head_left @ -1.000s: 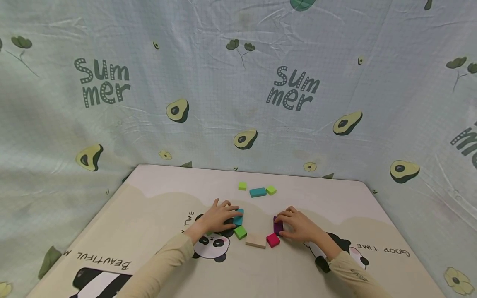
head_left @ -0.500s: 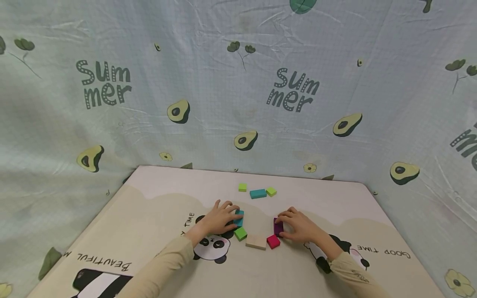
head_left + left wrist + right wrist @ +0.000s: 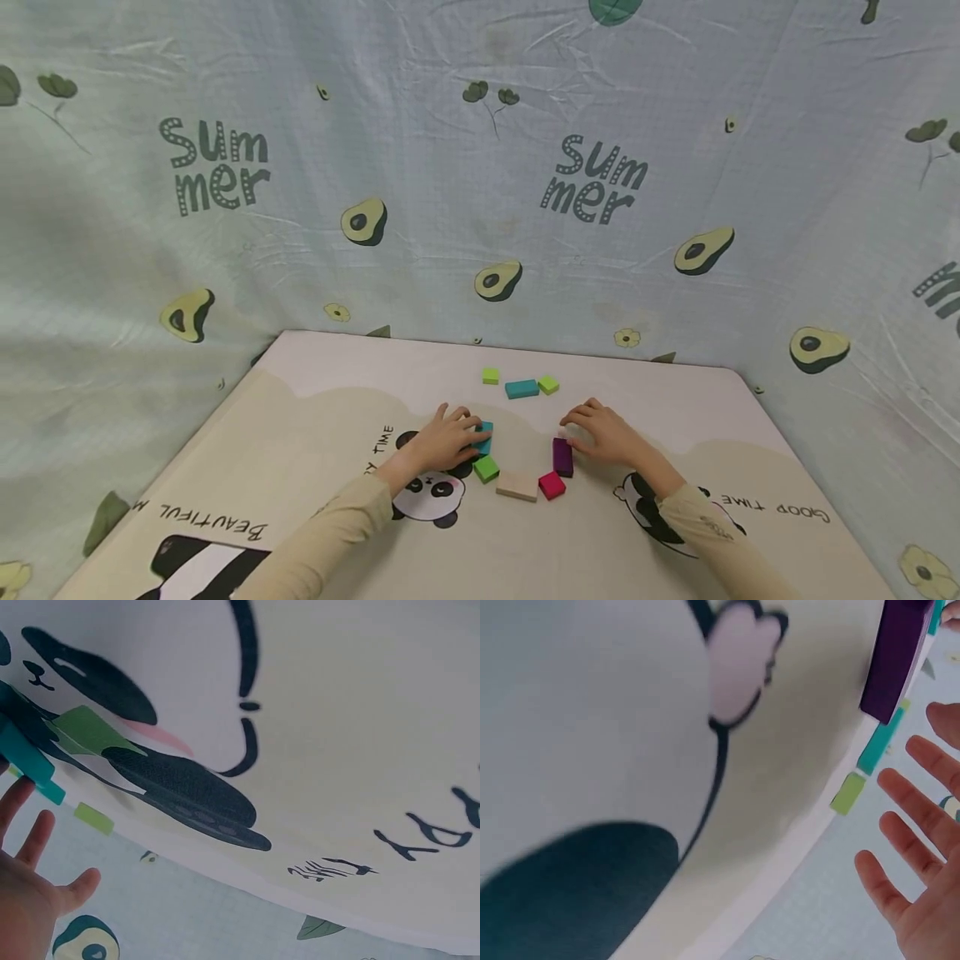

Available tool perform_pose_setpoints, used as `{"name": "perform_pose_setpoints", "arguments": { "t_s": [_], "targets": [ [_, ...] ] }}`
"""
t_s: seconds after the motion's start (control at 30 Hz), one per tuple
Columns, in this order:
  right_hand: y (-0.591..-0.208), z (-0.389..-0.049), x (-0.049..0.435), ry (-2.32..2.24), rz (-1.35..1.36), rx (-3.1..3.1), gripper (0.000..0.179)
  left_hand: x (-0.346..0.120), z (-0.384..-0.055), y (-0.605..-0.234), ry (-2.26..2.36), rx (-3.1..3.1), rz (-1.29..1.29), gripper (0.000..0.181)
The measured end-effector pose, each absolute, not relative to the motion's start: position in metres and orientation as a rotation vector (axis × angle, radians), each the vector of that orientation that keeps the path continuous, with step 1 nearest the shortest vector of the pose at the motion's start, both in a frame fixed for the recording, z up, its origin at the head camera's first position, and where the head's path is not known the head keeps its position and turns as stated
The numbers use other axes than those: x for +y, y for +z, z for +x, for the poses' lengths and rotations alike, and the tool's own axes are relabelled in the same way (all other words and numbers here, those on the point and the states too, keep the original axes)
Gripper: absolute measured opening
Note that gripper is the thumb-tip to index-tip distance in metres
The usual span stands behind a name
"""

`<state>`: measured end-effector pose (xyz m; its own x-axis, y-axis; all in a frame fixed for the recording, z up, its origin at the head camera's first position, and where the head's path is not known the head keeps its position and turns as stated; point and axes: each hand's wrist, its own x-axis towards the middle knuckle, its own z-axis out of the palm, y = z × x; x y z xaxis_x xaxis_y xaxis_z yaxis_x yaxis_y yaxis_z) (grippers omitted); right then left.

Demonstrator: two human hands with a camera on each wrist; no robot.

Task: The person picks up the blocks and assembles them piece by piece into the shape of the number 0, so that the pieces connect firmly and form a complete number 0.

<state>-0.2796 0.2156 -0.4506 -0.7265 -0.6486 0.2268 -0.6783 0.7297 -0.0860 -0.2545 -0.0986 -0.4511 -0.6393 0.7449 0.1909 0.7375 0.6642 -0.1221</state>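
Observation:
In the head view my left hand [image 3: 445, 442] lies over a blue block [image 3: 485, 437], its thumb and fingertips at the block's sides. The left wrist view shows fingers against that teal-blue block, the other fingers spread apart; the thumb is out of frame. My right hand [image 3: 606, 433] hovers beside the far end of a purple block [image 3: 562, 457], holding nothing, its fingers loosely spread in the right wrist view. A red block [image 3: 552, 485] sits at the purple block's near end. Left of it lie a plain wooden block [image 3: 517, 486] and a green block [image 3: 486, 468], together forming a curve.
Farther back on the table [image 3: 330, 375], a second blue block [image 3: 522, 389] lies with a lime-green block [image 3: 548, 385] at its right end and another lime block [image 3: 491, 376] to its left. A printed cloth [image 3: 420, 167] hangs behind the table's back edge.
My right hand has let go of the purple block and shifted slightly away from the body, uncovering it. The left hand has stayed at the blue block.

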Motion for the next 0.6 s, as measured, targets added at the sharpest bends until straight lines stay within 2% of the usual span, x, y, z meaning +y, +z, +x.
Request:
{"name": "perform_pose_setpoints", "arguments": {
  "t_s": [0.6],
  "targets": [
    [-0.451, -0.318, 0.200, 0.149, 0.982, -2.676, 0.025, -0.096, -0.254, -0.452, 0.182, -2.600, -1.215, 0.034]
  ]
}}
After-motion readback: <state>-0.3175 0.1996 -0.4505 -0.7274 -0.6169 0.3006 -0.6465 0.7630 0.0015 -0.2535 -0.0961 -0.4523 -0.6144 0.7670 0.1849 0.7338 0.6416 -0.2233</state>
